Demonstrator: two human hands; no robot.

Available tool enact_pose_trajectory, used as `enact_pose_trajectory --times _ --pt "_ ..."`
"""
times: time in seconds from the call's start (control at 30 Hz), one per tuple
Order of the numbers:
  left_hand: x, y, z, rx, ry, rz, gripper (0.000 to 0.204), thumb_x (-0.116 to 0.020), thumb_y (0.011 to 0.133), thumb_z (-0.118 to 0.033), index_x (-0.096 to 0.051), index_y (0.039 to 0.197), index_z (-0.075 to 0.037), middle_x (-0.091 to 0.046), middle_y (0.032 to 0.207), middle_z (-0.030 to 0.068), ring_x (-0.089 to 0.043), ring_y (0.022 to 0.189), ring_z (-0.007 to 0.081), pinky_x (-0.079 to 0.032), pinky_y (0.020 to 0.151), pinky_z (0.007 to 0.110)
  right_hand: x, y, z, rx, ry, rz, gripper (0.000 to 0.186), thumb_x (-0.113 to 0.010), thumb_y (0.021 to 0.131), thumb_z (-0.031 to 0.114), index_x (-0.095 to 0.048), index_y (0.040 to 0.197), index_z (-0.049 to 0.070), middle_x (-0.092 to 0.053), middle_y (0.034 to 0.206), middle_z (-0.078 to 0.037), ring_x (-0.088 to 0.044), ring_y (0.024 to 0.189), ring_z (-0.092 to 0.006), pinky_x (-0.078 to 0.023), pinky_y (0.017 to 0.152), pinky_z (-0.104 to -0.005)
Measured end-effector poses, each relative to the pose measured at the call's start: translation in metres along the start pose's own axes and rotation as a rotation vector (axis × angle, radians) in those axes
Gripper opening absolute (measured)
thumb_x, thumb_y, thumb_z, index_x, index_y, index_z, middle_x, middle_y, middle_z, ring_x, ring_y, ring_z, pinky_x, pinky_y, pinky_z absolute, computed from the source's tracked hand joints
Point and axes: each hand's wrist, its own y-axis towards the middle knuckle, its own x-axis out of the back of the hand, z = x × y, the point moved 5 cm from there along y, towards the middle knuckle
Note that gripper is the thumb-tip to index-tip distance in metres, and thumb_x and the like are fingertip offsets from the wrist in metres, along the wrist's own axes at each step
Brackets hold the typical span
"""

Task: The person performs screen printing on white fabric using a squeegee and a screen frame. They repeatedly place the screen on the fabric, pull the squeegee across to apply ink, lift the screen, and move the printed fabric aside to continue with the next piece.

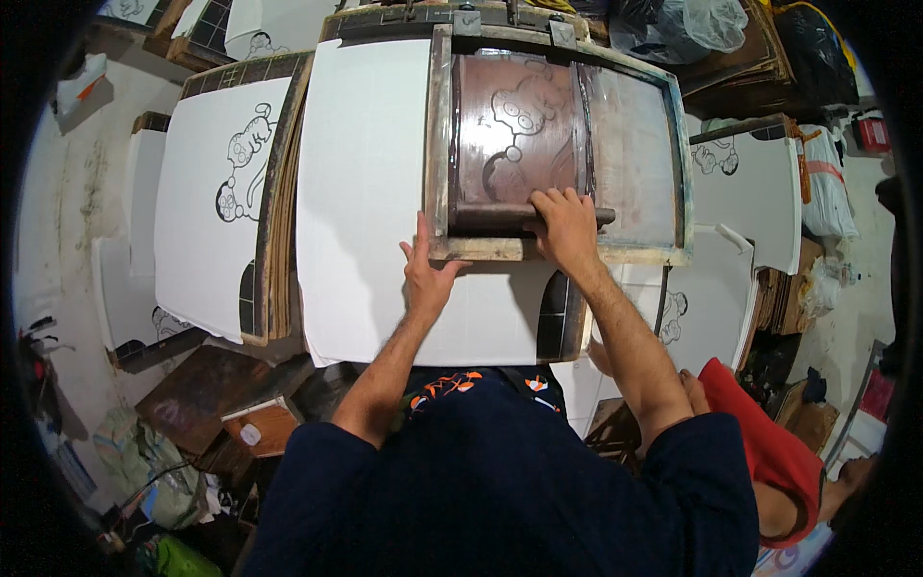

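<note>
A wooden screen-printing frame (492,250) lies over white fabric (361,183) on a board. Its brown mesh (481,106) carries a cartoon animal line drawing. My right hand (567,229) grips a dark squeegee (486,219) from above, its fingers wrapped over the bar. The squeegee lies crosswise inside the frame, close to the near rail. At the frame's near left corner rests my left hand (428,279), open, with fingers and thumb spread against the wood. Metal hinge clamps (562,35) sit at the frame's far edge.
Printed white fabric (192,154) covers stacked boards at the left, and another printed piece (707,288) lies at the right. A person in a red top (760,433) is close by at lower right. Plastic bags (678,29) sit on stacked boards at the far right.
</note>
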Motion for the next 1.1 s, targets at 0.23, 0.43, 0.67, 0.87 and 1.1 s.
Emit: enact_pose_trajectory --times 0.23,0.43,0.67,0.87,1.1 --pt "0.003 -0.001 -0.003 0.037 0.004 -0.025 0.115 -0.086 0.075 -0.001 -0.017 0.167 -0.005 -0.067 0.136 0.0256 -0.068 0.123 0.0348 -0.012 0.131 0.051 -0.006 0.11 -0.054 0.081 -0.038 -0.16 0.039 -0.08 0.08 0.015 -0.066 0.116 0.014 -0.065 0.109 -0.007 -0.059 0.107 -0.0309 -0.042 0.089 -0.0459" --pt "0.003 -0.001 -0.005 0.107 0.005 0.009 0.112 -0.082 0.077 0.003 -0.015 0.167 -0.004 -0.065 0.139 0.0258 -0.066 0.126 0.0322 -0.014 0.131 0.049 -0.001 0.287 -0.123 -0.005 -0.205 -0.177 0.05 -0.083 0.081 0.026 -0.066 0.128 0.018 -0.071 0.122 -0.008 -0.065 0.117 -0.0306 -0.047 0.097 -0.0514" --pt "0.005 -0.002 -0.003 0.108 0.01 0.02 0.111 -0.079 0.078 0.005 -0.014 0.168 -0.005 -0.065 0.139 0.0245 -0.068 0.122 0.0304 -0.013 0.131 0.048 -0.006 0.23 -0.098 -0.045 -0.18 -0.236 0.048 -0.086 0.075 0.017 -0.071 0.121 0.019 -0.069 0.118 -0.006 -0.06 0.119 -0.0305 -0.047 0.099 -0.0492" --pt "0.005 -0.001 -0.003 0.091 -0.016 0.01 0.113 -0.085 0.074 0.003 -0.021 0.167 -0.006 -0.066 0.14 0.0212 -0.07 0.117 0.027 -0.035 0.123 0.043 -0.003 0.033 -0.029 -0.044 0.069 -0.325 0.06 -0.084 0.06 0.003 -0.071 0.117 0.018 -0.066 0.111 -0.004 -0.056 0.111 -0.0294 -0.039 0.103 -0.049" --pt "0.049 0.017 -0.09 0.128 -0.381 -0.075 0.103 -0.085 0.077 -0.002 -0.031 0.164 -0.005 -0.069 0.133 0.0211 -0.068 0.119 0.0237 -0.056 0.1 0.036 0.066 -0.043 0.014 -0.069 0.111 -0.705 0.051 -0.069 0.068 0.03 -0.076 0.118 0.017 -0.071 0.111 -0.002 -0.059 0.11 -0.0272 -0.034 0.106 -0.049"
